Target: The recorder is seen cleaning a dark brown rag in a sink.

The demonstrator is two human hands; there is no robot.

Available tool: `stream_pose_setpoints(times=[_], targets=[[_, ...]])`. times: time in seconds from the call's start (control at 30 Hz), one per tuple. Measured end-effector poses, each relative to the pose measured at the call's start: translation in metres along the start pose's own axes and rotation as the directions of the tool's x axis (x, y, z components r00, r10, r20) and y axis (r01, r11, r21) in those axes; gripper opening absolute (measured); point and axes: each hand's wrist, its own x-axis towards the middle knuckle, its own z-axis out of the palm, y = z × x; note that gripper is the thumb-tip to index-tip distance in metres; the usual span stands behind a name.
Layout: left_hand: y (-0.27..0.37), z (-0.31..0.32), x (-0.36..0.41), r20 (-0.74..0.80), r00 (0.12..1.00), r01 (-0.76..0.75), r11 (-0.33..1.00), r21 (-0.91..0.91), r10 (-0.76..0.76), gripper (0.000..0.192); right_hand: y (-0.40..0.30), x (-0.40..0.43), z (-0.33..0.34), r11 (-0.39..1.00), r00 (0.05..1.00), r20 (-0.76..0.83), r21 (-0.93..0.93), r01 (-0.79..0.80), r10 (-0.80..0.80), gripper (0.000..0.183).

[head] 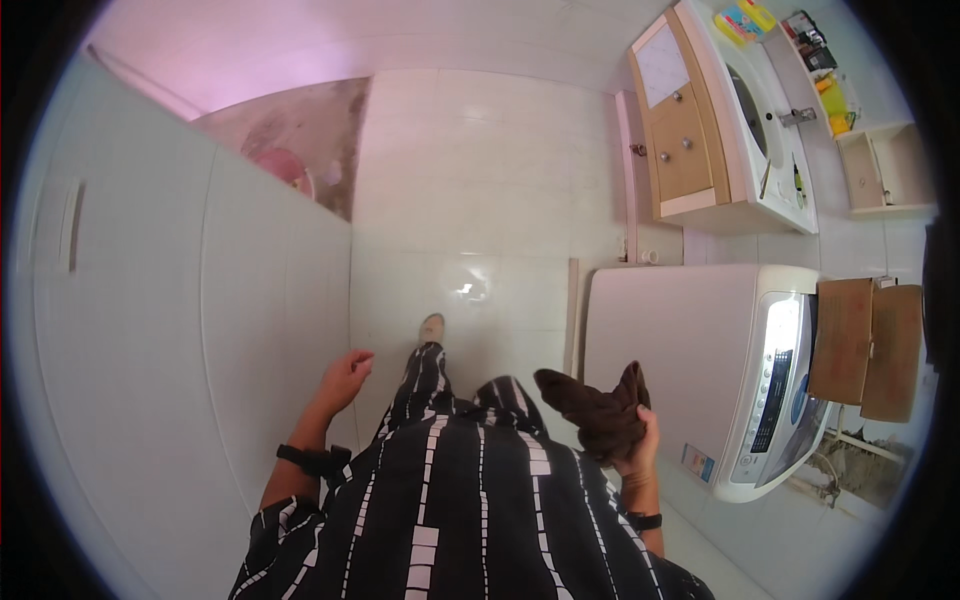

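A bunched dark brown cloth item (600, 416) is gripped in my right hand (640, 442), at the front of my right side. Its two ends stick up and out like a tube or cuff; what kind of garment it is, I cannot tell. Just beyond it stands a white top-loading washing machine (667, 360), its button panel (769, 382) facing up. My left hand (346, 381) hangs in the air on the left, its fingers loosely curled and the palm hidden. Nothing shows in it. Nearest to it is a pale panelled door or partition (270, 315).
Light tiles (480, 172) cover the floor ahead. A vanity cabinet (686, 142) with a white washbasin (780, 142) juts out at the upper right. Cardboard boxes (862, 349) rest behind the washer's panel. Past the partition, a pink basin (281, 166) is partly hidden.
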Motion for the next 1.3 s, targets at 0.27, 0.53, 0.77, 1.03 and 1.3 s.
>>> stream_pose_setpoints(times=[0.27,0.53,0.77,1.03,1.3], targets=[[0.160,-0.004,0.136,0.132,0.966,-0.240,0.959,0.151,0.221,0.030,-0.057,0.054,0.053,0.997,0.998,-0.043,0.058,0.053,-0.050,0.051],[0.312,0.060,0.242,0.511,0.800,-0.473,0.854,0.215,0.315,0.039,-0.149,0.130,0.071,0.969,0.957,0.172,0.122,0.213,-0.232,0.055],[0.447,0.094,0.307,0.694,0.640,-0.589,0.790,0.168,0.330,0.069,-0.264,0.206,0.116,0.988,0.921,0.358,0.052,0.147,-0.156,0.055],[0.574,0.129,0.424,0.775,0.407,-0.426,0.851,-0.308,0.484,0.085,-0.374,0.294,0.198,0.979,0.880,0.429,0.121,0.165,-0.202,0.049],[0.698,0.160,0.507,0.923,0.185,-0.228,0.928,-0.294,0.338,0.055,-0.454,0.329,0.223,0.874,0.837,0.280,0.280,0.396,-0.470,0.059]])
